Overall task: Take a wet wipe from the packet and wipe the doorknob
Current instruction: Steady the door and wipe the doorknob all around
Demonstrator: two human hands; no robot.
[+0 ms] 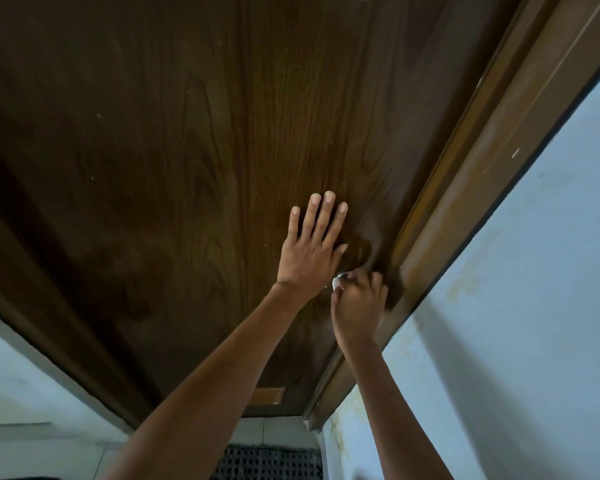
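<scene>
L hand [309, 254]: flat on the dark wood-grain door [187, 150], palm down, fingers straight & spread, holding nothing. Sits just left of and above the R hand.
R hand [359, 306]: fisted, curled round a wet wipe [338, 282] at the door's right edge, hard against the door frame [482, 168]. Back of hand faces cam.
Wet wipe: only a small white bit pokes out at the top-left of the R fist, between thumb & fingers; rest hidden in the grip.
Doorknob: covered by the R hand, can't see it; can't tell if the wipe touches it.
Packet: out of view.
Door: shut in its frame, brown, few pale specks; lighter brown patch [267, 395] near the bottom edge.
Wall [534, 306]: pale blue, right of frame, yellowish stains low down by the frame foot.
Floor: dark gridded mat [267, 462] at the door's foot, between the two forearms.
</scene>
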